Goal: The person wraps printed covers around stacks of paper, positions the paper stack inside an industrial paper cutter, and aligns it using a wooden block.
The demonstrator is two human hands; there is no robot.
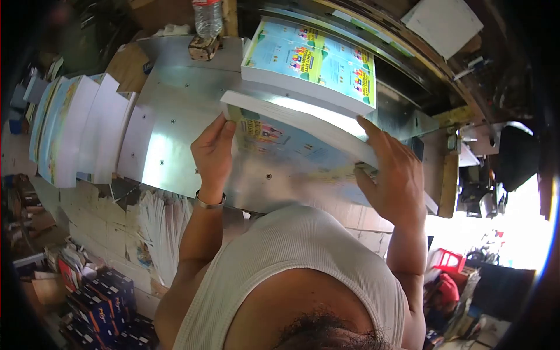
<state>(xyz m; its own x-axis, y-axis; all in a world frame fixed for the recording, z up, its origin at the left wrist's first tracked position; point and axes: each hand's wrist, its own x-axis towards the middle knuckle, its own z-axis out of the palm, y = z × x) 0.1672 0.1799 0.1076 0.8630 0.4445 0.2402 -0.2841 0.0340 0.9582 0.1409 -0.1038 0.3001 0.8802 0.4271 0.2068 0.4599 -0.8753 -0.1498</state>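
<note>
A thick stack of printed sheets (303,131) stands tilted on its edge over the metal table, its white cut side up and its blue printed face toward me. My left hand (214,146) grips the stack's left end, thumb on the printed face. Around the right end my right hand (392,169) is closed, with the thumb in front and the fingers over the top edge. Just behind lies another stack of printed sheets (309,64) with blue, yellow and green covers, flat under the machine's front bar.
Several piles of paper (81,128) stand at the table's left end. A plastic bottle (207,20) rests on a wooden block (203,48) at the back. Paper strips (166,227) hang below the table (175,93). Dark boxes (105,300) are stacked on the floor at lower left.
</note>
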